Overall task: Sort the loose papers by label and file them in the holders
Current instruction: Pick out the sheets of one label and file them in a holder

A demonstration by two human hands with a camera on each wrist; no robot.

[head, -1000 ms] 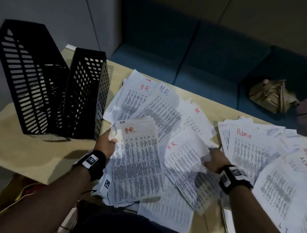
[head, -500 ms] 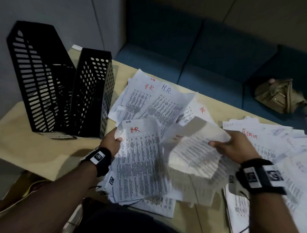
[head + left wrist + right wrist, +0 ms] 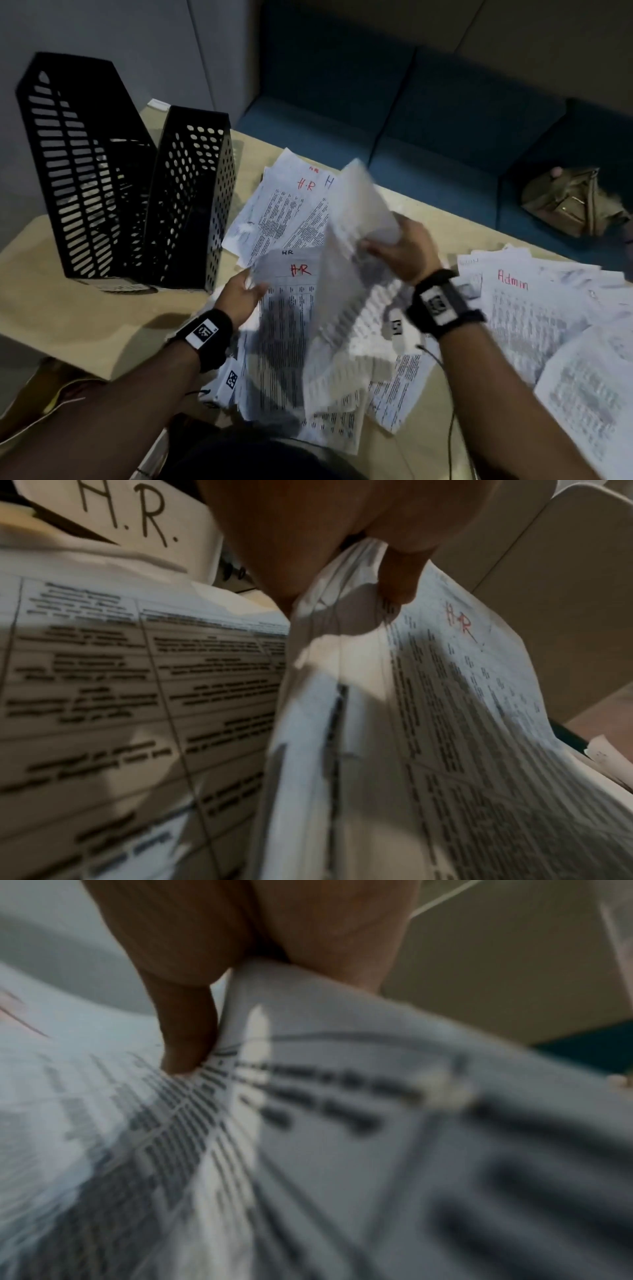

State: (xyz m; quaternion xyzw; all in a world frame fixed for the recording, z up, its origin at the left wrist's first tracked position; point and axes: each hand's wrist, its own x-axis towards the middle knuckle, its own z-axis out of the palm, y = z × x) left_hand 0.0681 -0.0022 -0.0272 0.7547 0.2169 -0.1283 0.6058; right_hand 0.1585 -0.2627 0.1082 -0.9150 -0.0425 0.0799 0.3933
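My left hand [image 3: 245, 295] pinches the top left corner of a stack of printed sheets marked HR [image 3: 291, 318] in red; the left wrist view shows the thumb on that HR stack [image 3: 459, 685]. My right hand [image 3: 399, 247] grips a lifted bundle of papers [image 3: 356, 233], blurred, raised over the middle pile; its thumb presses the bundle [image 3: 308, 1123] in the right wrist view. More HR sheets [image 3: 284, 209] lie fanned behind. A spread headed Admin [image 3: 520, 301] lies at the right. Two black perforated holders [image 3: 102, 178] stand at the back left.
The papers cover a tan table [image 3: 68, 318] whose front edge is near my body. A blue sofa [image 3: 394, 113] runs behind the table, with a tan bag [image 3: 568, 202] on it. A white card lettered H.R. [image 3: 137, 515] shows in the left wrist view.
My right hand picked a bundle out of the middle pile and has swung it up and leftward over the HR stack. My left hand keeps its hold on the stack's corner.
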